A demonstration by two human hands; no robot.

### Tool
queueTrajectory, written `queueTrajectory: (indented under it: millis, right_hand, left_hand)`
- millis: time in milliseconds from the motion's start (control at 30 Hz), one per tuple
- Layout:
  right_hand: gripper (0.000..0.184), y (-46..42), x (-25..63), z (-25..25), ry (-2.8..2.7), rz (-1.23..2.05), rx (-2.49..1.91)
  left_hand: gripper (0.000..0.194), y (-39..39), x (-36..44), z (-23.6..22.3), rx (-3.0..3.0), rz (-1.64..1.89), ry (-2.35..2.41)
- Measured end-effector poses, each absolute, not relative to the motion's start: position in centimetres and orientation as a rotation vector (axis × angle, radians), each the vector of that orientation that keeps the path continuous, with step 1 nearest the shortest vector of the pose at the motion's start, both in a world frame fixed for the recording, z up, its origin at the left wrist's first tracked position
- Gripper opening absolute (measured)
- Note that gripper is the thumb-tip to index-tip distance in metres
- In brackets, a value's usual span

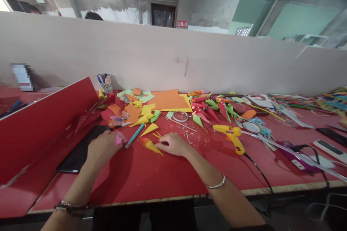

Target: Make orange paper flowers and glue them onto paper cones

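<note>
My left hand (102, 148) is closed at the left, over the edge of a black tablet-like slab (78, 155), with a crumpled pink piece (119, 138) at its fingertips. Whether that piece is paper or film I cannot make out. Thumb and fingers of my right hand (173, 144) curl in against the side of a yellow paper cone (152, 146) with an orange top, lying on the table. Just behind it lies another yellow cone (150, 129). A teal pen-like stick (135, 135) rests between my hands.
A yellow glue gun (230, 136) lies to the right, its cord running off the front edge. Behind are orange sheets (168, 99), paper scraps, finished cones (208, 106) and a tape roll (180, 116). A purple power strip (295, 157) sits far right; a red board (46, 122) stands left.
</note>
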State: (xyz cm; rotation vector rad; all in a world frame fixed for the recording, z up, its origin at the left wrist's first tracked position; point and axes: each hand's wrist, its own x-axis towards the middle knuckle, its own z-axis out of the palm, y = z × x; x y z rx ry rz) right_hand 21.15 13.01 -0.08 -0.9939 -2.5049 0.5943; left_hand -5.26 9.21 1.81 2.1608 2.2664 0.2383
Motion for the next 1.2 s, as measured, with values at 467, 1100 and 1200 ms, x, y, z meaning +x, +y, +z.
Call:
queueTrajectory:
  millis: [467, 1100, 1200]
  right_hand:
    - [0.02, 12.5, 20.1, 0.3, -1.849, 0.979, -0.702]
    - [0.029, 13.4, 20.0, -0.9, -1.606, 1.194, -0.762]
    - [0.022, 13.4, 20.1, -1.0, -1.636, 1.22, -0.779]
  left_hand:
    - [0.041, 11.8, 1.4, 4.1, 2.401, 0.806, 1.335]
    - [0.046, 12.8, 3.0, 1.8, 2.427, 0.831, 1.196]
    - [0.052, 12.7, 2.9, 0.9, 2.48, 0.721, 1.192]
